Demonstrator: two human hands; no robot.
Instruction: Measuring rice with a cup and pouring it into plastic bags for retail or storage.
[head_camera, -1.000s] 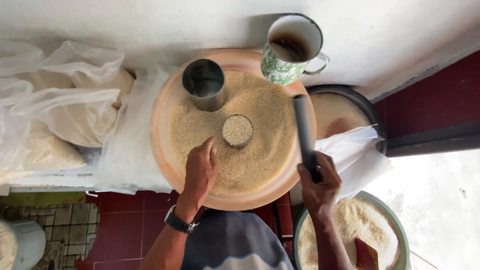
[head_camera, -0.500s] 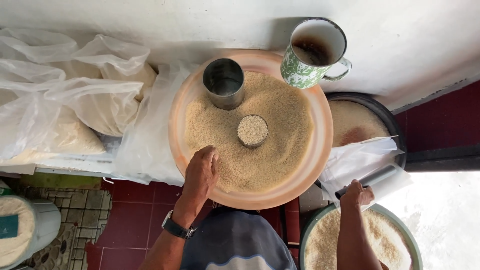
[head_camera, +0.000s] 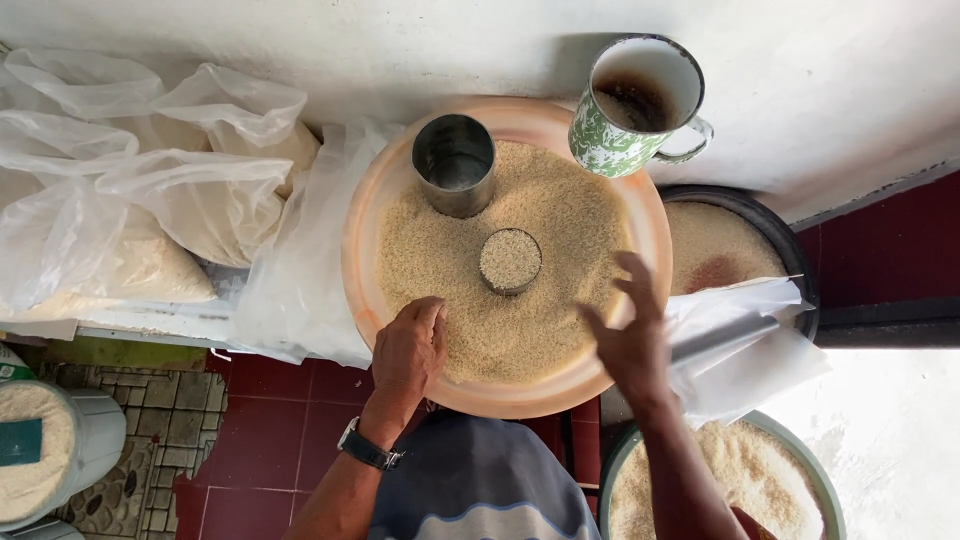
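Sorting rice on the round tray (head_camera: 362, 240), the left hand (head_camera: 408, 348) rests curled in the grain beside the filled tin (head_camera: 510, 261), while the right hand (head_camera: 630, 335) hovers spread, empty.

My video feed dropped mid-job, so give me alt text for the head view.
A left hand rests in rice on a round orange tray, beside a small rice-filled tin; the right hand hovers open over the tray's edge. An empty metal can stands behind.

Pale beige rice grains (head_camera: 560, 300) are noted in a round orange plastic basin (head_camera: 358, 262); a green-and-white marbled enamel mug (head_camera: 610, 140) is recorded.
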